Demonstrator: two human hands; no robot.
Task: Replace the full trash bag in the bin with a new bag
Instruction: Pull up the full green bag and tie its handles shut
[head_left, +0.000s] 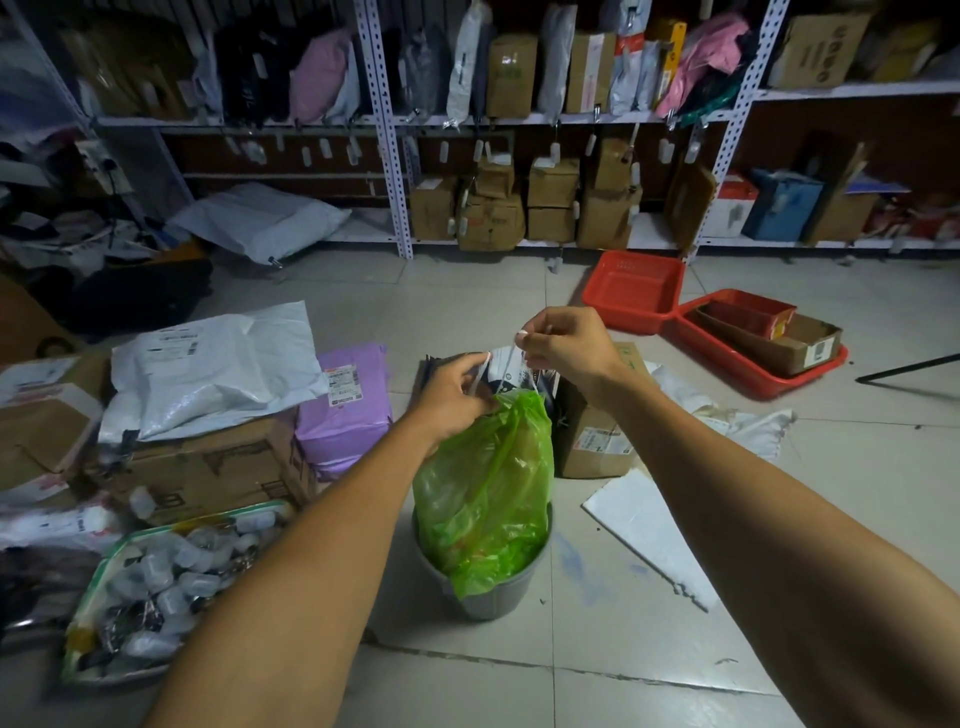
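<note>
A translucent green trash bag stands gathered at its neck, its lower part sitting in a grey bin on the tiled floor near the middle of the scene. The left hand is clenched around the bunched neck of the bag, while the right hand, just above and to the right, pinches a thin white drawstring that runs between the two hands. Cardboard boxes and a purple parcel lie to the left; red trays sit far right.

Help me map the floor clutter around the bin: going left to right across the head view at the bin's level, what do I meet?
Clear bag of small containers → grey bin holding the green trash bag → flat white sheet on the tiles.
</note>
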